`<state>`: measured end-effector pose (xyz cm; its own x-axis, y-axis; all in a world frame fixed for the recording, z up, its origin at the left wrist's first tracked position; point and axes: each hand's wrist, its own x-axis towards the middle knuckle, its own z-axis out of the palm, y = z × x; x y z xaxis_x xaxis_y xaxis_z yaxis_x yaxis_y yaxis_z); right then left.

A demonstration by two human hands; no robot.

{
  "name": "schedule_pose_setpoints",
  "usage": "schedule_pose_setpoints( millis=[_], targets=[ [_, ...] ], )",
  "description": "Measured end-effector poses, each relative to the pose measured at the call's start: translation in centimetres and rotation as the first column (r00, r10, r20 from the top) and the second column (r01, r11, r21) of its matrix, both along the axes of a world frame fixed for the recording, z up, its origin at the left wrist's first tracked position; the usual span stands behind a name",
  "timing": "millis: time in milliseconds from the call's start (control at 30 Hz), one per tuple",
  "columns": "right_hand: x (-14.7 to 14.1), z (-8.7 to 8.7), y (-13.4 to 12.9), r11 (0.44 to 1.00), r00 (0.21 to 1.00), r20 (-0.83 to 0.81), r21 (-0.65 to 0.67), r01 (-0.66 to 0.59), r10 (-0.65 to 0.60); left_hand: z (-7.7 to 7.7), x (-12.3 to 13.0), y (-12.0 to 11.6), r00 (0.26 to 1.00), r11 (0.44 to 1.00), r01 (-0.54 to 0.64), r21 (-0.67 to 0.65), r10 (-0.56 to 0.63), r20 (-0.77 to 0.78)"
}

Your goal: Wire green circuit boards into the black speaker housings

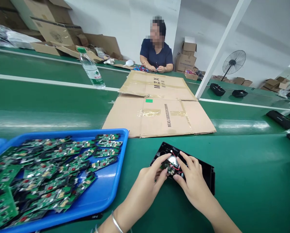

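Note:
A black plastic housing [206, 171] lies open at an angle on the green table, with a round silver speaker [173, 160] inside it. Over the housing, my left hand [151, 178] pinches a small green circuit board [168, 166] between thumb and fingers. My right hand [194, 181] is curled close beside the board and speaker, its thumb and fingertips at the thin red wire [176, 168]. The fingers partly hide the exact grip on the wire. To the left, a blue tray [106, 184] carries many green circuit boards [50, 174] with black and red parts.
Flattened cardboard [156, 116] covers the table ahead. A water bottle [92, 72] stands at the left back. Across the table sits a person [156, 53] with hands at small parts. A white post [222, 48] rises at right; black cases [281, 119] lie farther right.

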<state>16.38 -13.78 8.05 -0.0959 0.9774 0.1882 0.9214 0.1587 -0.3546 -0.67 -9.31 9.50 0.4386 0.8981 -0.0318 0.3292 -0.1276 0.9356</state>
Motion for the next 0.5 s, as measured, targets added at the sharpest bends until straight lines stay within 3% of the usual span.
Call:
schedule_pose_setpoints(
  millis=[100, 300, 400, 500],
  targets=[
    [0.0, 0.0, -0.1, 0.999, 0.998, -0.050, 0.021, 0.027, -0.026, 0.0, 0.1, -0.1, 0.999, 0.998, -0.050, 0.035, 0.051, -0.007],
    [-0.3, 0.3, 0.1, 0.998, 0.997, -0.065, -0.025, -0.050, 0.048, 0.1, 0.0, 0.0, 0.993, 0.988, -0.116, 0.101, 0.118, -0.013],
    [0.0, 0.1, 0.2, 1.000, 0.979, -0.203, -0.001, 0.016, -0.016, 0.0, 0.1, 0.0, 0.991, 0.990, -0.132, 0.049, 0.132, 0.013],
    [0.8, -0.1, 0.0, 0.988, 0.901, -0.412, 0.017, 0.156, -0.136, -0.2, 0.3, -0.2, 0.983, 0.984, -0.175, -0.013, 0.175, 0.048]
  ],
)
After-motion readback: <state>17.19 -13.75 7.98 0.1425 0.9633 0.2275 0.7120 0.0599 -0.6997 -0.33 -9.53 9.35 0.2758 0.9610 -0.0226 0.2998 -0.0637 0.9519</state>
